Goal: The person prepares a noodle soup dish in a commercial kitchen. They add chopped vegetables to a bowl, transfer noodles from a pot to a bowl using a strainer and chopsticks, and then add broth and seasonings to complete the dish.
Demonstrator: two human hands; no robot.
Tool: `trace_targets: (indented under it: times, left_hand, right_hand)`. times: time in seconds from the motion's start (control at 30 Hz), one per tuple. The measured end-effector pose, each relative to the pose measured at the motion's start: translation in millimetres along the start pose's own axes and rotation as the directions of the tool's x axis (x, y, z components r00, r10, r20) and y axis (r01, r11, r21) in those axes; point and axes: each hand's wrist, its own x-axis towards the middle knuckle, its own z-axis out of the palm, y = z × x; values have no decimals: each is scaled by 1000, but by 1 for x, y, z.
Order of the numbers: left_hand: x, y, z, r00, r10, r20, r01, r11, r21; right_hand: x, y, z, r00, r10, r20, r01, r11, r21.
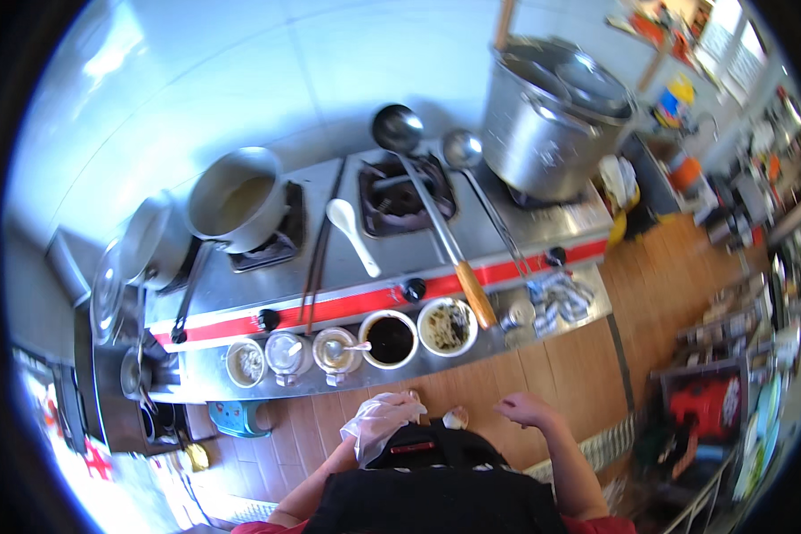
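My left hand (382, 422), in a thin clear plastic glove, is at my waist in front of the black apron (434, 500). Its fingers are blurred under the plastic. My bare right hand (528, 408) hovers over the floor to the right, loosely curled, with nothing visible in it. Beyond both hands, a steel ledge holds a bowl of dark sauce (388, 339), a bowl of shredded food (446, 327), a jar with a spoon (336, 352), a clear lidded jar (287, 354) and a cup of white contents (245, 364). Neither hand touches these.
On the gas stove (400, 253) lie a wooden-handled ladle (434, 207), a metal ladle (484, 193), a white spoon (354, 237) and chopsticks (320, 247). A saucepan (237, 200) and a large stockpot (554, 127) stand on it. A blue stool (238, 418) is below the ledge.
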Motion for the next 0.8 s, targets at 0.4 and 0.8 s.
trace_targets:
  times: [0.4,0.8]
  left_hand:
    - [66,-83,63,908,385,-167,-288,862,417]
    - [92,-197,235,499,-691,-524,-38,586,-809]
  right_hand:
    - [145,172,117,956,-214,202,266,923,-278]
    - [251,0,87,961,-145,234,160,986,-48]
